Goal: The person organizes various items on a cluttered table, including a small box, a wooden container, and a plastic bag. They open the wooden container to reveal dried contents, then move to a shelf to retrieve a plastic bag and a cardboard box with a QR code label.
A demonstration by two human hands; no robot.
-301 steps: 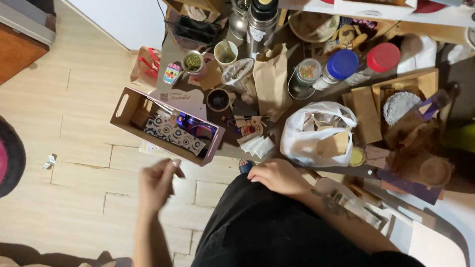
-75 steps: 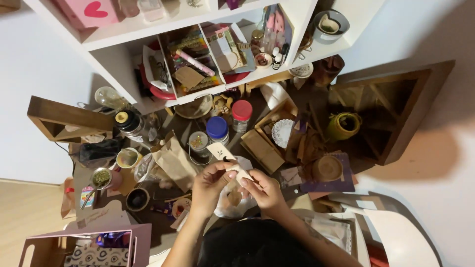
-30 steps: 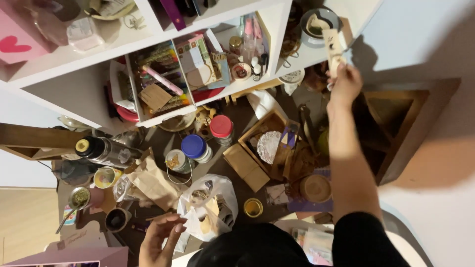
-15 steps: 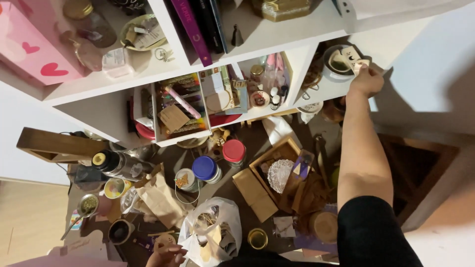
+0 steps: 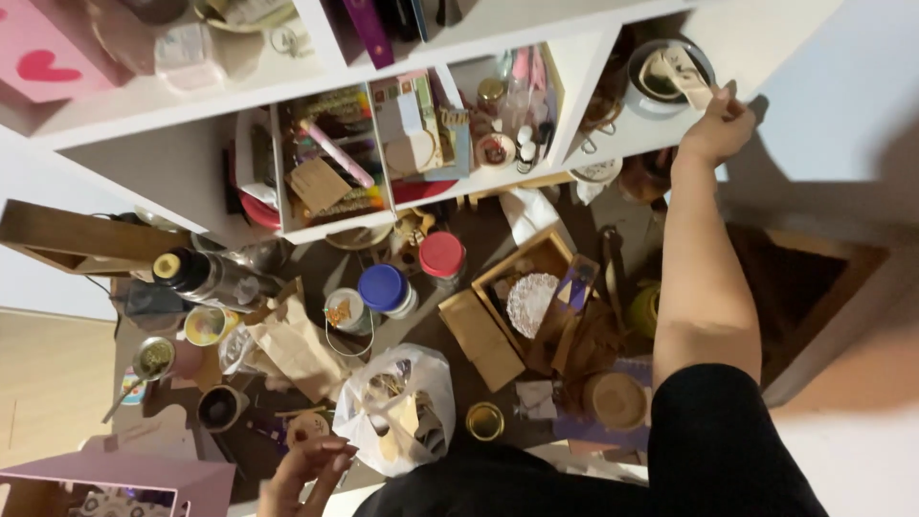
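1. Head view: the left hand (image 5: 304, 466) is low at the bottom edge, over the messy worktop (image 5: 459, 287). Its fingers are loosely curled and hold nothing.
2. Just right of that hand sits a white bag (image 5: 402, 407) with bits of card inside.
3. Above the bag stand a jar with a blue lid (image 5: 385, 287) and a jar with a red lid (image 5: 442, 255).
4. Further right is a wooden box (image 5: 536, 287) with a white lace mat in it.
5. The right hand (image 5: 713, 124) is stretched up to the white shelf (image 5: 613, 144).
6. Its grip is pinched on a small cream card (image 5: 691, 81).
7. The card is over a dark bowl (image 5: 670, 67) on the shelf.
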